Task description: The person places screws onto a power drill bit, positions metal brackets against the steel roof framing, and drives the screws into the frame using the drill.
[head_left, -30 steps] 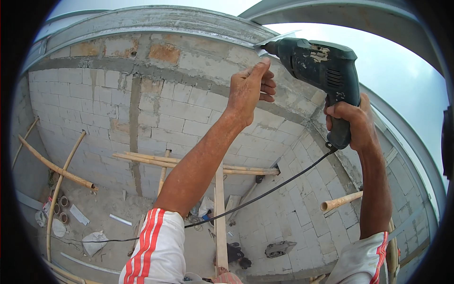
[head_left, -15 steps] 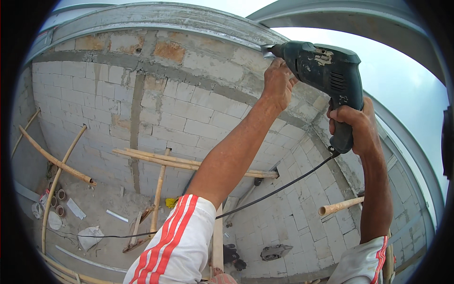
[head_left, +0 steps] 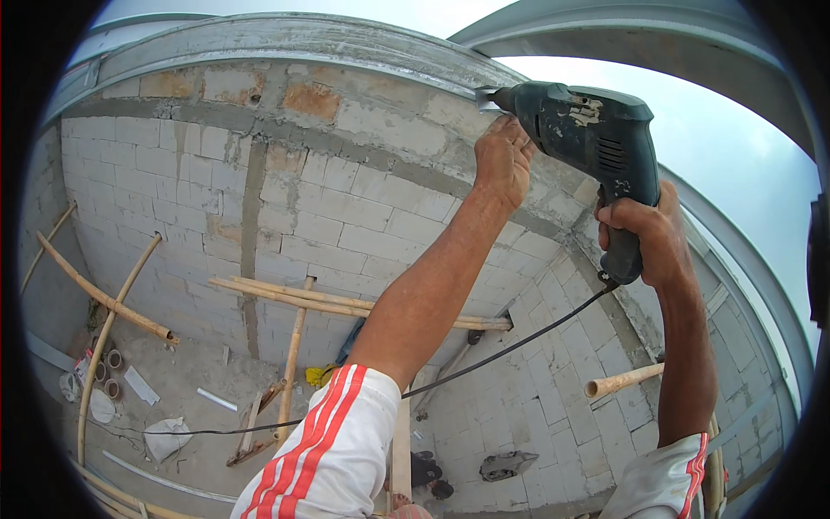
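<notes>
A dark green power drill (head_left: pixel 592 125) with worn, scraped paint is in my right hand (head_left: pixel 648 227), whose fingers wrap round its handle. The drill's nose points left at a small shiny metal bracket (head_left: pixel 489 100) by the grey metal beam (head_left: pixel 346 50). Just under the drill's nose, my left hand (head_left: pixel 504 160) is raised with its fingers bent and pressed together at the bracket. Its fingertips are partly hidden there. A black cord (head_left: pixel 510 350) runs from the drill handle down to the left, passing behind my left arm.
A block wall (head_left: pixel 337 190) rises in front, with bamboo poles (head_left: pixel 346 300) set into it. Another metal beam (head_left: pixel 640 48) crosses overhead at right. Far below, the floor (head_left: pixel 194 346) holds a white sack (head_left: pixel 167 438) and several offcuts. A person (head_left: pixel 424 471) is partly visible below.
Drill and both hands have shifted very slightly left and down in the picture, while the background has moved slightly down. Both hands keep their positions at the drill and bracket.
</notes>
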Available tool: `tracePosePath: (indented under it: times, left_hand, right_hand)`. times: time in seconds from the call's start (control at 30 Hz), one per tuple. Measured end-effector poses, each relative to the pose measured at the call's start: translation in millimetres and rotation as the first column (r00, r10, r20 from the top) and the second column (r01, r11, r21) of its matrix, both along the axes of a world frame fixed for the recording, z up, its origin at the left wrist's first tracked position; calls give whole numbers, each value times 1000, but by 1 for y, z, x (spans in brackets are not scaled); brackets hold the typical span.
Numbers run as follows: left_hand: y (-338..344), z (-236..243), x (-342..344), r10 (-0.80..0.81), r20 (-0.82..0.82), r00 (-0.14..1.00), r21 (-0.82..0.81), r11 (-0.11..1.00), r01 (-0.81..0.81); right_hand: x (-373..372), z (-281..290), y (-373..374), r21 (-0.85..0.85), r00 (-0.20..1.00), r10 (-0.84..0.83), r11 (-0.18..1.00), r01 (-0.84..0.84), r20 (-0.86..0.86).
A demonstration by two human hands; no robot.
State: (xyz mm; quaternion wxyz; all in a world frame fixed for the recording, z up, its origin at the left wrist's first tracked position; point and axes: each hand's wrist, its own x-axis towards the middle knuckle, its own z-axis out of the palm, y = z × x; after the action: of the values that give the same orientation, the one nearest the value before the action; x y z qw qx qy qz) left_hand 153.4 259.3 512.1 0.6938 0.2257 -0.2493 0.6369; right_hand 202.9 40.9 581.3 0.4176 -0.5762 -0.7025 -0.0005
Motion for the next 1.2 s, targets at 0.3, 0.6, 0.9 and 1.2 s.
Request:
tracePosePath:
  times: [0.3,0.6,0.9,1.2]
  left_hand:
    - [-9,16,8,-17,203,979,75,997,1]
    - [-7,21,27,-78,172,982,209,977,41]
    - [6,9,28,30,23,999,288,957,-36]
    - [13,-11,16,150,-242,959,322,944,-67]
  right_hand:
    - [-3,2,0,-27,999,-33,999,33,2]
    - [-4,2,0,-22,1000,-28,999,28,-4]
    - [2,3,1,-20,999,-34,999,35,24]
    - [10,2,5,-14,998,37,999,-37,40]
